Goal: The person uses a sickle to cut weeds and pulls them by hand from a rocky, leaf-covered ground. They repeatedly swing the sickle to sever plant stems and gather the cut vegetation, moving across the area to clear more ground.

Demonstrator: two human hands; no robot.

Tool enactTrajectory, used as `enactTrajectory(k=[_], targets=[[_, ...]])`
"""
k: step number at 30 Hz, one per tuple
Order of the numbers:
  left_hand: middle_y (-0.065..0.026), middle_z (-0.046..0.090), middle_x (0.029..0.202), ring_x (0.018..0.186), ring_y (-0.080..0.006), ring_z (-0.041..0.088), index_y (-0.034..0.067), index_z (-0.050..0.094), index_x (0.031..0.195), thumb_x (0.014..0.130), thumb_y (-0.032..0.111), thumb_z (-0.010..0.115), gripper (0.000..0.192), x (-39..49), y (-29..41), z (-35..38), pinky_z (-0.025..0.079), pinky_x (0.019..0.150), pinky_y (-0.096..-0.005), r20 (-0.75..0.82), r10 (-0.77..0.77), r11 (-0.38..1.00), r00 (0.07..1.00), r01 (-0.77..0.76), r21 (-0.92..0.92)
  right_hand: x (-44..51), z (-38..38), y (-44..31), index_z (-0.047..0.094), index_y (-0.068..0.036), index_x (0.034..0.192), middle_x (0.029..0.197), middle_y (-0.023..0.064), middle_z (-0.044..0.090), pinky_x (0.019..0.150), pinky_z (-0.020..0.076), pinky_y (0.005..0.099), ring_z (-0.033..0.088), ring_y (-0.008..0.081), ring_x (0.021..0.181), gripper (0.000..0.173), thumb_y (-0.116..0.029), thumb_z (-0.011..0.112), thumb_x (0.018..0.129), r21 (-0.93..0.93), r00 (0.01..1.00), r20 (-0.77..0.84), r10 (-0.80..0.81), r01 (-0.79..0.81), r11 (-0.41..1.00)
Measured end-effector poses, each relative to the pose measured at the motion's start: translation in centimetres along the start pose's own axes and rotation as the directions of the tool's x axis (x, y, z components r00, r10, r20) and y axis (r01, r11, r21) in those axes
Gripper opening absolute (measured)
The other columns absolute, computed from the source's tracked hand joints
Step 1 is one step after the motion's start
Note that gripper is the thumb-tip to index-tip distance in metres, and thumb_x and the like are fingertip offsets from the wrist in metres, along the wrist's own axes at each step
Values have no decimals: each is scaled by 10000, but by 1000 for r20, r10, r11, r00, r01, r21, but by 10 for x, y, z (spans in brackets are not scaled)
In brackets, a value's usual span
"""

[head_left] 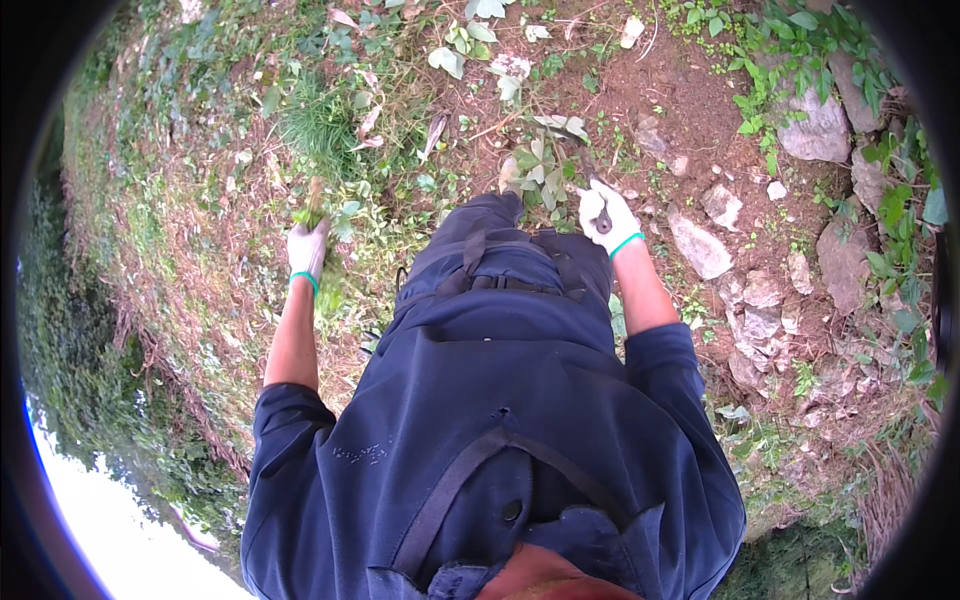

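Observation:
My right hand (pixel 609 217), in a white knit glove with a green cuff edge, grips the dark handle of what looks like a sickle (pixel 587 163). Its curved blade (pixel 566 133) reaches up and left, partly hidden among pale, broad leaves (pixel 541 169). Out to the left, my gloved left hand (pixel 306 247) is closed around a tuft of green weeds (pixel 307 217). The weeds are blurred, and some green hangs below the wrist. Dense low weeds lie beneath that hand.
Rough stones (pixel 701 244) lie along the right, rising to larger rocks (pixel 817 127) with leafy vines. A grass clump (pixel 319 124) grows ahead on the left. Bare reddish soil (pixel 682 97) shows ahead on the right. Dark shrubs (pixel 82 300) line the far left.

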State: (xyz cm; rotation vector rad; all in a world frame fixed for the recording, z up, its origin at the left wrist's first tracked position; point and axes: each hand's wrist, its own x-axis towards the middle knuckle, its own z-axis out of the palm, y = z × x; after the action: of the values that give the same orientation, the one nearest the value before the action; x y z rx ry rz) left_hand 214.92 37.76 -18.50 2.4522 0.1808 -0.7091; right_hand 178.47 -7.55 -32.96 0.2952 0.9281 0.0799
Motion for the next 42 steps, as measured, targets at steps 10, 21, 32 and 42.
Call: enactTrajectory(k=[10, 21, 32, 42], targets=[[-303, 646, 1306, 1259, -365, 616, -93, 609, 1341, 968, 507, 632, 707, 52, 136, 303, 464, 1061, -415, 445, 175, 984, 878, -168, -56, -240, 66, 70, 637, -72, 1027, 669, -107, 402, 401, 300, 214, 358, 30, 479, 246, -300, 564, 1086, -271, 991, -124, -43, 8, 963], [-162, 698, 1250, 1186, -239, 609, 54, 697, 1134, 1088, 319, 535, 314, 6, 307, 340, 459, 1090, -386, 636, 90, 847, 767, 277, -454, -289, 107, 122, 566, -31, 1009, 651, -29, 508, 393, 411, 251, 480, 73, 416, 234, -256, 626, 1034, -888, 745, -322, -584, -24, 460], [-15, 735, 843, 615, -115, 604, 89, 790, 1058, 977, 164, 712, 135, 40, 469, 275, 459, 489, -281, 350, 576, 593, 739, -83, -801, -293, -13, 116, 665, -53, 956, 672, 169, 664, 597, 547, 472, 679, 385, 602, 264, -297, 750, 905, -785, 489, 359, -795, -302, -540], [-62, 730, 790, 598, -187, 657, 65, 764, 1047, 968, 179, 685, 159, 34, 468, 241, 544, 552, -332, 304, 561, 679, 770, -218, -701, -276, -34, 8, 624, -136, 1073, 723, 99, 678, 572, 554, 460, 692, 299, 637, 257, -340, 652, 919, -276, 665, 289, -688, -631, -725]])
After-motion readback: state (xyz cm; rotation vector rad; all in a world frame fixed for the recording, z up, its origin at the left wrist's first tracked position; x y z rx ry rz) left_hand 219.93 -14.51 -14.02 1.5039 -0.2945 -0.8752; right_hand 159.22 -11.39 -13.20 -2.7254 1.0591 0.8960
